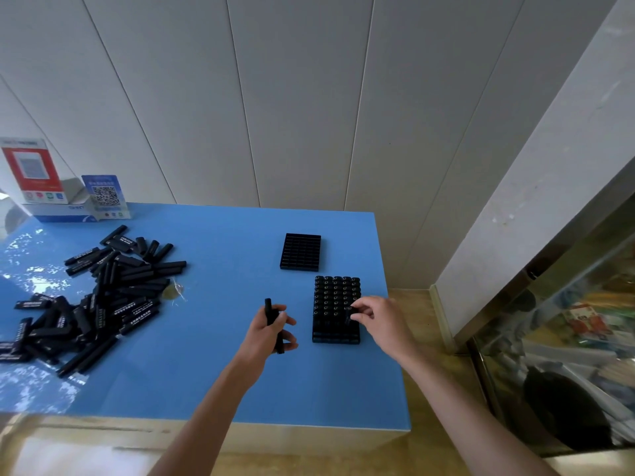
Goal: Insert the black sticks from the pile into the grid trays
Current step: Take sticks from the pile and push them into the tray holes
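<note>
A big pile of black sticks (pixel 103 293) lies on the left of the blue table (pixel 213 372). Near the right edge stands a grid tray (pixel 336 333) with many sticks upright in its far rows; its near rows look unfilled. A second, empty grid tray (pixel 300 251) sits behind it. My left hand (pixel 269 333) grips one or two black sticks (pixel 268 309), held upright just left of the filled tray. My right hand (pixel 376 319) pinches a stick (pixel 347 317) at the tray's right side, among the standing ones.
QR-code cards (pixel 106 195) and a white-and-blue box (pixel 60 207) stand at the table's back left against the wall. The table's right edge is just beyond the trays. A glass cabinet (pixel 567 338) stands to the right on the wooden floor.
</note>
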